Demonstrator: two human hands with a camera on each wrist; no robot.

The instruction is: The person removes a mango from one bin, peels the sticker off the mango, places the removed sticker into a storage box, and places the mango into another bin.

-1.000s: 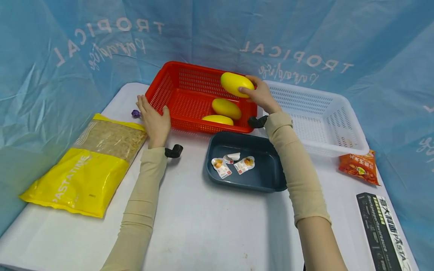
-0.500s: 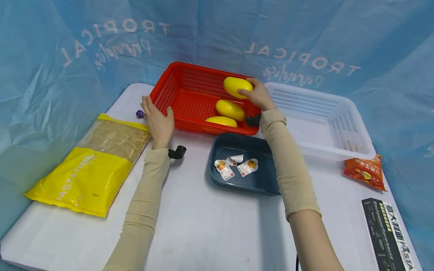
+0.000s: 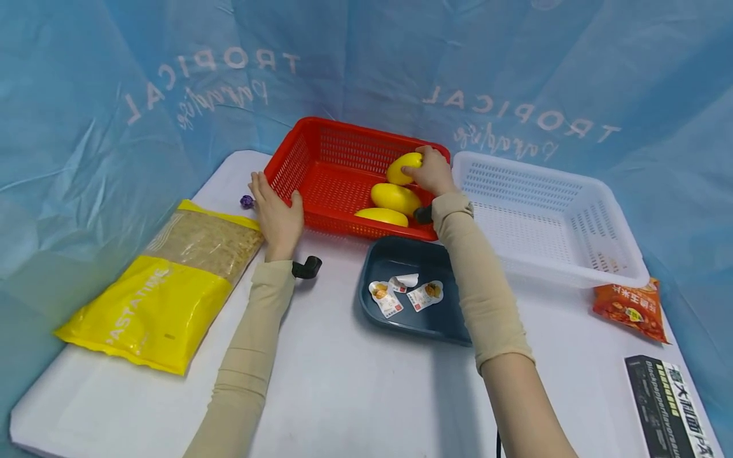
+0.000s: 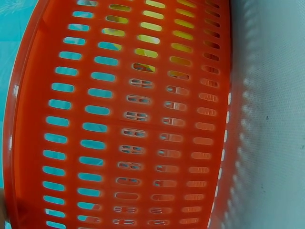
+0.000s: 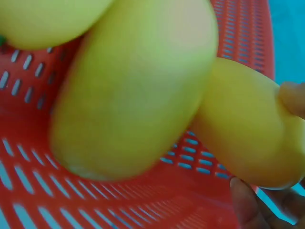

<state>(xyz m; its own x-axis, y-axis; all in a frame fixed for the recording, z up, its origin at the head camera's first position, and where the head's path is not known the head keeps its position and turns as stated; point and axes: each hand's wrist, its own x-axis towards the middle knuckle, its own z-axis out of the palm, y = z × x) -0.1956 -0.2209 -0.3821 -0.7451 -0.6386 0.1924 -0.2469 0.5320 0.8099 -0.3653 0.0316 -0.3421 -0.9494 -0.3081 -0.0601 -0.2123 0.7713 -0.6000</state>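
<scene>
A red perforated basket (image 3: 338, 186) stands at the back, with two yellow mangoes at its right end, one in the middle (image 3: 395, 199) and one nearest the front wall (image 3: 382, 217). My right hand (image 3: 433, 172) holds a third mango (image 3: 405, 168) low inside the basket, beside the others. The right wrist view shows thumb and fingers around one end of this held mango (image 5: 252, 124). With fingers fairly straight, my left hand (image 3: 279, 219) rests against the basket's left front corner. The left wrist view shows mostly the basket's slotted wall (image 4: 109, 124).
A white basket (image 3: 607, 280) stands to the right. In front, a dark blue tray (image 3: 412, 327) carries paper labels (image 3: 425, 295). A yellow pasta bag (image 3: 154, 299) lies left, near a small purple item (image 3: 247, 201). An orange snack packet (image 3: 632, 310) and black pasta box (image 3: 658, 401) lie right.
The right hand has lowered the mango from above the basket's back right to beside the other mangoes. The left hand stays at the basket's corner. The head view has shifted slightly.
</scene>
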